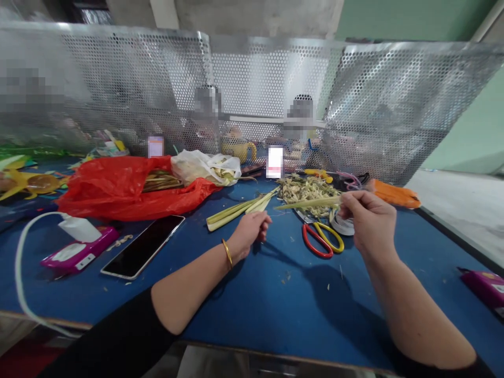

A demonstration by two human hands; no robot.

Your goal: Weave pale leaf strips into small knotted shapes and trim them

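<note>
My right hand (368, 218) pinches one end of a pale green leaf strip (309, 202) between thumb and fingers. The strip points left, in front of a heap of dried, shredded plant trimmings (303, 190). Curled in above the blue table, my left hand (250, 231) has its fingers closed; whatever they hold, if anything, is hidden. Just behind it lies a small bunch of green stalks (232, 210). Scissors with one red and one yellow handle (323, 239) rest below the heap. A roll of clear tape (343, 223) is partly covered by my right hand.
At left are a red plastic bag (106, 186) with stalks, a white bag (202, 165), a phone (145, 247) and a purple power strip (79, 252) with a white cable. An orange packet (396, 194) lies at right. A perforated metal screen (252, 73) stands behind the blue table (283, 315).
</note>
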